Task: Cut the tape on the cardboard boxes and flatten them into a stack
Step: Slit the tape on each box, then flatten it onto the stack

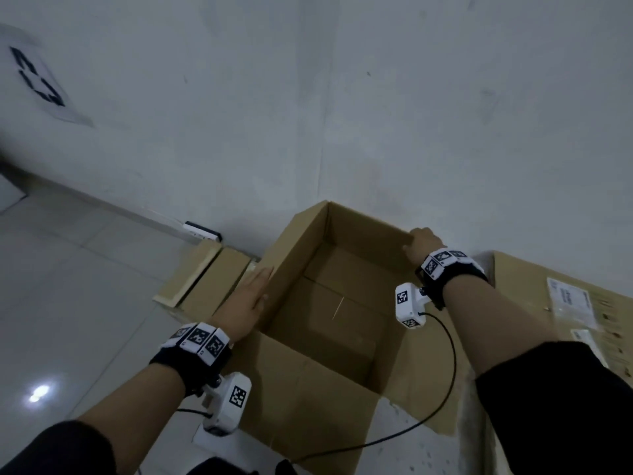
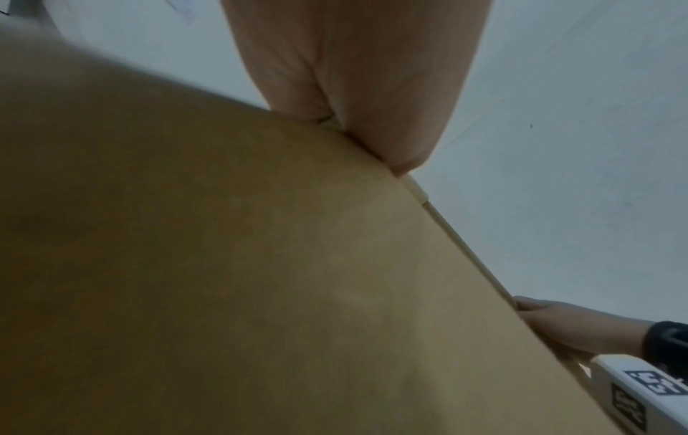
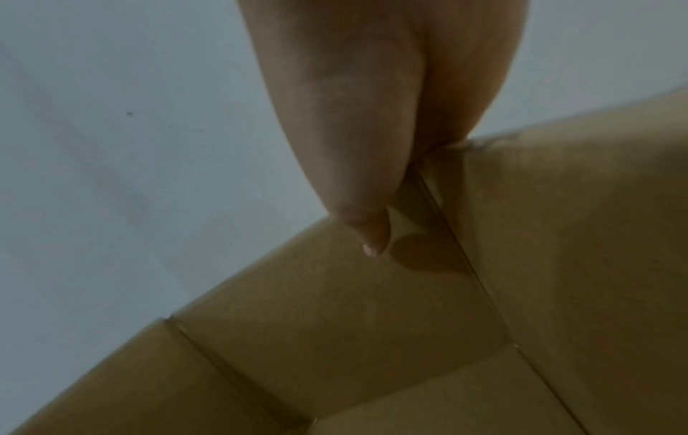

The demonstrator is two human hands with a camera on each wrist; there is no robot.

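The open brown cardboard box [image 1: 329, 303] stands on the pale tiled floor [image 1: 85, 286] close to the grey-white wall [image 1: 308, 97], its top flaps spread and its inner bottom flaps lying shut. The left hand [image 1: 251, 299] lies flat with straight fingers against the outside of the box's left wall, thumb near the top edge; the left wrist view shows the palm [image 2: 353, 88] pressed on the cardboard face. The right hand [image 1: 423, 243] grips the far right corner of the rim, fingers curled over the edge, and in the right wrist view its thumb [image 3: 368, 235] points down inside the corner. Both wrists wear black bands with white coded markers and a small white camera unit; a black cable [image 1: 442, 389] trails from the right one across the near flap. Left of the box, flattened brown cardboard pieces [image 1: 202, 279] lie on the floor against the wall. On the right is another brown cardboard carton with white printed labels [image 1: 568, 303].
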